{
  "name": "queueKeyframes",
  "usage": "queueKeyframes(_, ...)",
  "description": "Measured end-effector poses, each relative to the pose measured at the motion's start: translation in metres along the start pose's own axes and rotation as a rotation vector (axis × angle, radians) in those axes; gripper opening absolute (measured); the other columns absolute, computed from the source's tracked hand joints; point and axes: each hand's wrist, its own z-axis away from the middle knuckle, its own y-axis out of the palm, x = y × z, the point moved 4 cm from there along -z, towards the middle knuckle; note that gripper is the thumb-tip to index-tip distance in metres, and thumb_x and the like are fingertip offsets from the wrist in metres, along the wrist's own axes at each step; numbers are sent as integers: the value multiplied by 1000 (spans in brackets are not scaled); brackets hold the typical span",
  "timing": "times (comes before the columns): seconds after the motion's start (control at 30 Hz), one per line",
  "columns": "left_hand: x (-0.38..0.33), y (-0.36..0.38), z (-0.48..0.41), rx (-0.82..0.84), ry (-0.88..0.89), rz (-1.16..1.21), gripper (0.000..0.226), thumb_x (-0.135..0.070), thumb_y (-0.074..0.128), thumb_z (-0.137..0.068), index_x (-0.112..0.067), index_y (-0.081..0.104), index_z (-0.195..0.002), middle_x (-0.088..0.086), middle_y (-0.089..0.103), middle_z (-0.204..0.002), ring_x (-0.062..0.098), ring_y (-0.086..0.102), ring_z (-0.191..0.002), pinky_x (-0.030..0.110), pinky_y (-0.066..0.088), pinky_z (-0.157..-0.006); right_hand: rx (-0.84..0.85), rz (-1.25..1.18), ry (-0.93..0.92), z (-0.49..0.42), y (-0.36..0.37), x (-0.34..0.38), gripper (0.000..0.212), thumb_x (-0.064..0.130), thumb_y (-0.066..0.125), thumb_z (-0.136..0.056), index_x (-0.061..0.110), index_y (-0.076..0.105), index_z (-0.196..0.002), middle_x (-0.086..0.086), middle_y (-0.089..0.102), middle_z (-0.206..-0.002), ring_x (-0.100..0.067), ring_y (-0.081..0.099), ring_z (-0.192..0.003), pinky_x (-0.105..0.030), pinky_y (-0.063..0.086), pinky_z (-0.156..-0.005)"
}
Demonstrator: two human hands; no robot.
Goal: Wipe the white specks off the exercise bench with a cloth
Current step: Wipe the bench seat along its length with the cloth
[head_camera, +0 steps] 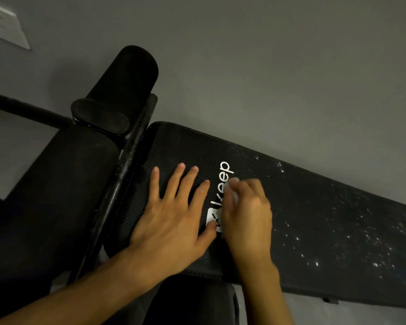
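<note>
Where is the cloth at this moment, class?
In the head view, the cloth is gripped in the right hand on the bench pad, beside the white Keep logo, left of the white specks.

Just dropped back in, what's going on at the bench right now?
A person is wiping the black exercise bench. The left hand lies flat on the pad with its fingers spread. The right hand grips a small pale cloth beside the Keep logo, blurred as if mid-wipe. The white specks cover the pad to the right of the hands, while the part around the hands looks clean.
</note>
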Motion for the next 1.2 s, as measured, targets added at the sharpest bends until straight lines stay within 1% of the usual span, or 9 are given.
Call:
queueKeyframes(0.1, 0, 1, 1, -3, 0, 2, 77, -62, 37, -91, -14, 44, -151, 18, 33, -162, 36, 22, -154, 70, 17, -118, 18, -38, -9, 20, -6, -1, 15, 24, 60, -100, 18, 71, -108, 10, 55, -102, -7, 58, -72, -35, 55, -62)
queueKeyframes(0.27, 0, -1, 0, 17, -3, -15, 77, -62, 37, -90, -15, 43, -151, 18, 32, -162, 36, 20, -154, 70, 15, -118, -14, 52, 115, -38, 4, -6, 24, 25, 53, -103, 14, 70, -117, 1, 57, -118, -18, 60, -89, -34, 48, -74)
queueKeyframes(0.47, 1, 1, 0, 4, -4, -1, 77, -62, 39, -90, -14, 44, -151, 18, 33, -162, 36, 21, -154, 70, 19, -117, 73, -14, -3, -7, -3, 8, 21, 26, 58, -100, 19, 71, -115, 7, 57, -112, -11, 60, -84, -34, 54, -72)
queueKeyframes(0.57, 1, 0, 0, 8, 0, -2, 77, -62, 39, -90, -15, 44, -151, 18, 32, -162, 36, 21, -154, 70, 19, -117, 43, 59, 71, -41, -1, 0, 21, 26, 57, -101, 16, 70, -114, 0, 59, -118, -21, 64, -95, -39, 54, -79)
queueKeyframes(0.67, 0, 0, 1, -1, 2, 7, 75, -61, 39, -91, -15, 45, -150, 18, 33, -162, 36, 21, -154, 70, 18, -118, -11, 90, 159, -88, 9, 0, 27, 25, 53, -103, 10, 70, -117, -8, 60, -121, -32, 65, -100, -36, 48, -79)
queueKeyframes(0.8, 1, 0, 1, 3, -2, 1, 75, -61, 40, -90, -15, 46, -149, 18, 34, -162, 36, 22, -154, 69, 18, -118, 26, 80, 69, -73, 16, 9, 26, 24, 53, -103, 10, 69, -118, -5, 58, -122, -28, 65, -98, -41, 53, -80)
queueKeyframes(0.9, 1, 0, 0, -6, 3, 0, 75, -61, 41, -90, -15, 47, -149, 18, 35, -161, 37, 24, -153, 70, 19, -117, 34, 60, -20, -41, 5, 6, 26, 27, 54, -103, 17, 69, -122, 3, 59, -121, -19, 65, -97, -36, 54, -78)
queueKeyframes(1.07, 0, -1, 0, -7, 5, 6, 75, -60, 41, -90, -15, 48, -148, 18, 36, -160, 36, 25, -153, 70, 18, -118, -31, 84, 140, -93, 13, -5, 27, 26, 52, -104, 10, 71, -116, -8, 62, -120, -32, 66, -99, -40, 52, -81)
queueKeyframes(1.2, -1, -2, 0, -8, -4, 5, 72, -57, 40, -91, -15, 48, -148, 18, 36, -161, 36, 24, -153, 69, 18, -118, 24, 80, 1, -87, 19, 7, 26, 24, 51, -105, 11, 71, -113, -5, 61, -119, -30, 66, -95, -36, 49, -74)
